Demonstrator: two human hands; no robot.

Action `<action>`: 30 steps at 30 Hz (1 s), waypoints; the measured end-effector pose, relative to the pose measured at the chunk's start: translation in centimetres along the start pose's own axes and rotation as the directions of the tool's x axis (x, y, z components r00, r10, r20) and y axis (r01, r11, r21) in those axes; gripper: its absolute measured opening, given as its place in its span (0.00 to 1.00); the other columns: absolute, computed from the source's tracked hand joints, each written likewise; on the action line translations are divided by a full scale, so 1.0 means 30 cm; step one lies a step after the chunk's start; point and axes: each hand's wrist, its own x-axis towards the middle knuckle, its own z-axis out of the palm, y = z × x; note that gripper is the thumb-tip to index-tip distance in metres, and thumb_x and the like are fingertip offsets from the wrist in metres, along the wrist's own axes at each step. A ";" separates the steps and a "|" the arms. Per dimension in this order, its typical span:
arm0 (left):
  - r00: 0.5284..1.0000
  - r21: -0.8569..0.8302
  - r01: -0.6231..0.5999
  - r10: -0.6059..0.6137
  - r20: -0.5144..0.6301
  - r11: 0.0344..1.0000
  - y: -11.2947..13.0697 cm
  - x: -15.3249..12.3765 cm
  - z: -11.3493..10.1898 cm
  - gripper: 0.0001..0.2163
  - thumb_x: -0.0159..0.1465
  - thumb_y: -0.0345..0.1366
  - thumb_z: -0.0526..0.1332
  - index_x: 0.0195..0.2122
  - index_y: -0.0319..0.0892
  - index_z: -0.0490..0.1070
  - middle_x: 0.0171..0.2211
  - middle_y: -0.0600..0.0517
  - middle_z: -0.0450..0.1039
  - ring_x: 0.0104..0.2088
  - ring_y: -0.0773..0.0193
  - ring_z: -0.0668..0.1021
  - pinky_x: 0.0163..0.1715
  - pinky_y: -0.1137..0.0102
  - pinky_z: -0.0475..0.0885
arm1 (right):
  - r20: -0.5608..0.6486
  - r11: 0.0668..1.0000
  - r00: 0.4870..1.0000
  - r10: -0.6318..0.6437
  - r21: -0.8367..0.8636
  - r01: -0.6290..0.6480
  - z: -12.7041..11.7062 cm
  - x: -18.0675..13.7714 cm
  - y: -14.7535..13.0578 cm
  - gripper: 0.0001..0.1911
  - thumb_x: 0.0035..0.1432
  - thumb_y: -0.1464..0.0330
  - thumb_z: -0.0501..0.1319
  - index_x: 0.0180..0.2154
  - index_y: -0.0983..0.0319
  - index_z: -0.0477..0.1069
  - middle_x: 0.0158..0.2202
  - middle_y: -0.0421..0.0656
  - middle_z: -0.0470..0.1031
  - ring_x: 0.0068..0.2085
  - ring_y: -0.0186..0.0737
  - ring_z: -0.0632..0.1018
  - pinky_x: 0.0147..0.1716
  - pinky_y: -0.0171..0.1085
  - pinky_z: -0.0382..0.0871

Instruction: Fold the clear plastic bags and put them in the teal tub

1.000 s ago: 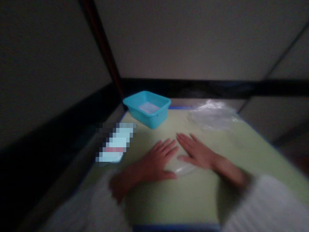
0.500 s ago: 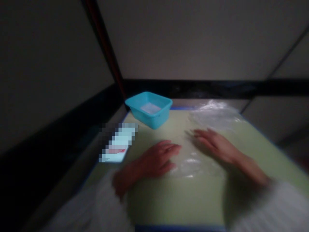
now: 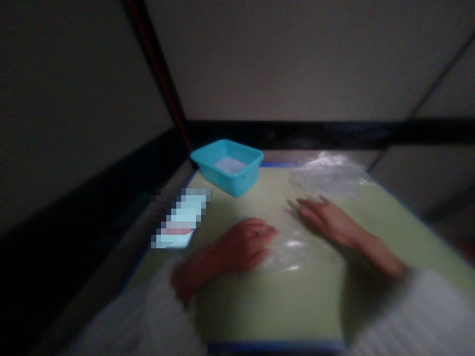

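Observation:
A clear plastic bag (image 3: 293, 252) lies flat on the pale yellow-green table top (image 3: 267, 311), its shine showing between my hands. My left hand (image 3: 245, 244) rests palm down at the bag's left side, fingers stretched toward the right and a little apart. On the other side, my right hand (image 3: 328, 220) lies over the bag's upper right part with its fingers extended to the left. Neither hand is closed round anything that I can see. The bag's outline is faint and partly covered by my hands.
A turquoise plastic basket (image 3: 237, 185) with something pale inside stands at the back left. More crumpled clear plastic (image 3: 330, 170) lies at the back right. A phone-like flat thing with a lit, blurred-out screen (image 3: 181, 217) is at the left edge. Walls close in behind and left.
The view has shifted very slightly. Both hands stay nearly in place over the bag, my left fingers a touch lower; basket and crumpled plastic have not moved.

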 end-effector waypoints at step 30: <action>0.945 -0.177 -0.264 0.291 0.150 0.948 0.192 0.045 0.021 0.12 0.63 0.37 0.53 0.44 0.38 0.69 0.35 0.44 0.75 0.40 0.59 0.76 0.46 0.64 0.69 | 0.164 0.927 0.916 -0.365 0.154 0.342 0.085 0.041 -0.133 0.30 0.67 0.54 0.43 0.64 0.61 0.48 0.63 0.51 0.60 0.64 0.51 0.56 0.62 0.62 0.34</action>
